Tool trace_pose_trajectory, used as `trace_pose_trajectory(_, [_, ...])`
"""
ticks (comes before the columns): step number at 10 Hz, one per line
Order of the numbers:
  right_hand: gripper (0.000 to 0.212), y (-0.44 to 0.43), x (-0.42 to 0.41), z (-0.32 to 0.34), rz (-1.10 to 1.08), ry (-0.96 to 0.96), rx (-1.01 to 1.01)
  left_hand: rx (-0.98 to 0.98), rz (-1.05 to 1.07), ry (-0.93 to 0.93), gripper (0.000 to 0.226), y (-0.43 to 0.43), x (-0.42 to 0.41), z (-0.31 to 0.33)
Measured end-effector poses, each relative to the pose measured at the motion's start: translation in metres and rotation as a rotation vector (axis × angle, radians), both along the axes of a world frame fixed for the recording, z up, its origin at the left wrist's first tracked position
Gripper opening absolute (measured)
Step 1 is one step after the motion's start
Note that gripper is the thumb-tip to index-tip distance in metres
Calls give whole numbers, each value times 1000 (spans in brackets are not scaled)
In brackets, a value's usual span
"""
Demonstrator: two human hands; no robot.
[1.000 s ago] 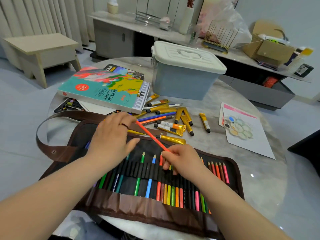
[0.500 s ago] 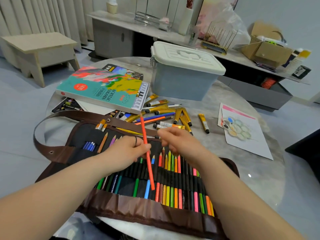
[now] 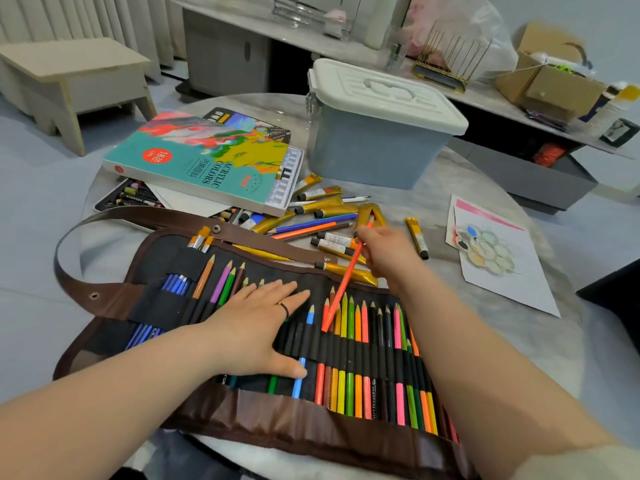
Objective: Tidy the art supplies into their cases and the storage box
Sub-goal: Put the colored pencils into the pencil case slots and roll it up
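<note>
While the left hand point(image 3: 256, 327) lies flat on the black lining of the unrolled pencil case point(image 3: 242, 420), its grip open and its straight fingers pressing on the elastic loops, the right hand point(image 3: 388, 254) pinches the upper end of an orange-red pencil point(image 3: 343, 289) between curled fingers. That pencil slants down and to the left, and its lower end touches the row of slotted pencils point(image 3: 350, 393) near the left end of the filled stretch (which end is the sharpened one I cannot tell). The case lies open across the near edge of the round marble bench point(image 3: 502, 341), its brown strap looping away to the left and a few brushes point(image 3: 201, 239) tucked in its upper left pocket. Beyond the case, gold paint tubes point(image 3: 322, 206) and some loose pencils point(image 3: 311, 228) lie scattered on the bench, beside a flat box of acrylic colours point(image 3: 204, 161) that rests partly on a tray of pastels point(image 3: 128, 199). The grey storage box point(image 3: 374, 150) stands at the far side with its white lid on. A painted sheet point(image 3: 498, 271) lies to the right, apart from the rest.
</note>
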State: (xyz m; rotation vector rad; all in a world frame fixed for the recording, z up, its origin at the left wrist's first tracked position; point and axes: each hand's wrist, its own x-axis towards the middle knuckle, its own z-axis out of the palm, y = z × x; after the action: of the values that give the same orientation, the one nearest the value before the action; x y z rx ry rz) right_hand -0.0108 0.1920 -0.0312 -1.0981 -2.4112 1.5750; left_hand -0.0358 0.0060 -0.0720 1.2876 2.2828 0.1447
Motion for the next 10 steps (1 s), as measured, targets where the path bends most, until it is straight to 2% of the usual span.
trace_pose_trajectory(3, [37, 8, -9, -18, -93, 1, 31, -85, -26, 5, 98, 3, -5, -4])
trace_pose_trajectory(8, [36, -8, -34, -7, 157, -195, 199, -107, -40, -1, 96, 4, -5, 1])
trace_pose_trajectory(10, [39, -19, -30, -10, 246, -420, 240, -122, -45, 13, 96, 4, -5, 3])
